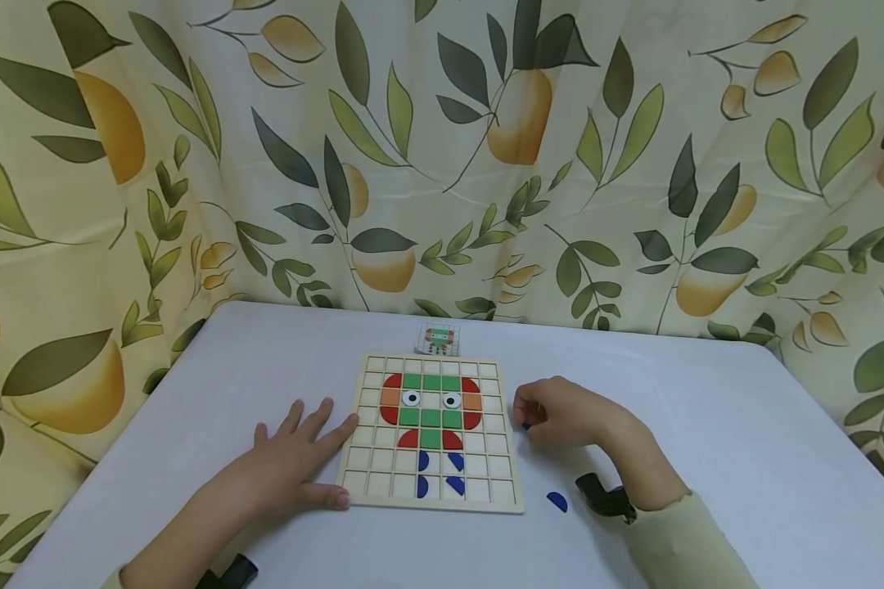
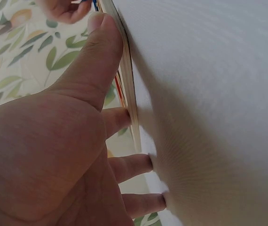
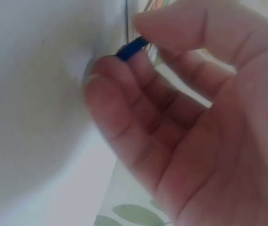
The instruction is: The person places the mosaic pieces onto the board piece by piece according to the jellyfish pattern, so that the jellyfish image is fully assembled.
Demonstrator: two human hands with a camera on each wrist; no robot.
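A light wooden grid board (image 1: 493, 470) lies on the table with a figure of red, orange, green and blue pieces and two eye discs (image 1: 452, 400). My left hand (image 1: 280, 462) is spread at its left side, with the thumb and index fingertip at the edge; in the left wrist view the thumb (image 2: 94, 61) lies along the board's side. Right of the board, my right hand (image 1: 570, 413) pinches a small blue piece (image 3: 134, 48) between thumb and fingers, close over the table. The fingers cover most of that piece. A loose blue half-circle (image 1: 557, 501) lies nearer me.
Behind the board's far edge is a small picture card (image 1: 438, 339) with a similar figure. White cloth covers the table (image 1: 707, 425), and a leaf-and-fruit patterned curtain (image 1: 442, 229) hangs behind it. Black wrist devices (image 1: 606, 499) sit under both wrists.
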